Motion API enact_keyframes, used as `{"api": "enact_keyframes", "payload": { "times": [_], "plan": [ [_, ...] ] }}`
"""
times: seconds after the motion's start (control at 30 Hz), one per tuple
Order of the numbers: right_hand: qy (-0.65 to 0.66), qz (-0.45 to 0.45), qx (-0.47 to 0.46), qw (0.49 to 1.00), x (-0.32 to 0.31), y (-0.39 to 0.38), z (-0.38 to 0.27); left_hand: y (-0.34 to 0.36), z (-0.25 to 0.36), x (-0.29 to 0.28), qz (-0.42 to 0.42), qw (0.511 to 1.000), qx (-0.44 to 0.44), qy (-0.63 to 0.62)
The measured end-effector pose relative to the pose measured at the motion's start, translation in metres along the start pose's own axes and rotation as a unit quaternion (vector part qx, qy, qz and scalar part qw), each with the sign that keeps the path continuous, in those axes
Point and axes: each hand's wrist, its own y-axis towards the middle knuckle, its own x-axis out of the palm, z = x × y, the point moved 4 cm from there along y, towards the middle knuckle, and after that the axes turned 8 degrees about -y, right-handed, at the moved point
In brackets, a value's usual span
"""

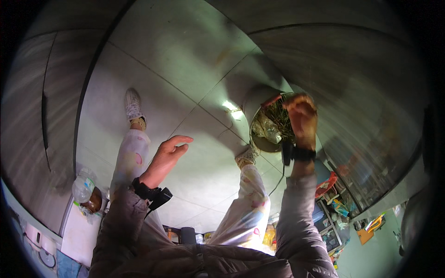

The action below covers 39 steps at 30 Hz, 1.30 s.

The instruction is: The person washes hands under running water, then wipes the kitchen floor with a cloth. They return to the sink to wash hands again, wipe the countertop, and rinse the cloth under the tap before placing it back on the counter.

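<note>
My left hand (164,160) is held over the tiled floor, thumb and fingers apart, with nothing in it. My right hand (303,121) is above the right side of a round bin (251,134). Its fingers look bent and are smeared by motion, so I cannot tell whether they hold anything. Inside the bin lie thin green stalks (278,116) and a crumpled clear plastic piece (266,128). A reddish-brown strip (271,100) shows at the bin's far rim, beside my right fingers. Each wrist wears a black band with a small device.
A shoe (247,156) on my right foot stands close to the bin. Dark panels (60,92) flank the floor (185,69). At the lower left, a clear plastic bottle (84,185) stands on a white surface. Cluttered shelves (327,227) fill the lower right, near a red item (326,184).
</note>
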Motion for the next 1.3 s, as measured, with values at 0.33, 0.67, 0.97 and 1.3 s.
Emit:
{"api": "enact_keyframes", "payload": {
  "times": [0.33, 0.67, 0.97, 1.3],
  "plan": [
    [-0.306, 0.146, 0.251, 0.907, -0.084, -0.098, 0.118, -0.038, 0.007, 0.12, -0.064, 0.998, 0.006, -0.021],
    [-0.14, 0.099, 0.27, 0.948, -0.039, -0.09, 0.07, -0.119, 0.025, 0.23, -0.121, 0.987, 0.053, -0.087],
    [0.04, 0.188, 0.156, 0.969, -0.038, -0.03, 0.144, -0.127, 0.007, 0.135, -0.06, 0.998, 0.023, -0.024],
    [0.087, 0.374, 0.208, 0.9, -0.008, -0.132, 0.049, -0.157, 0.021, 0.118, -0.053, 0.997, 0.01, -0.048]
  ]
}}
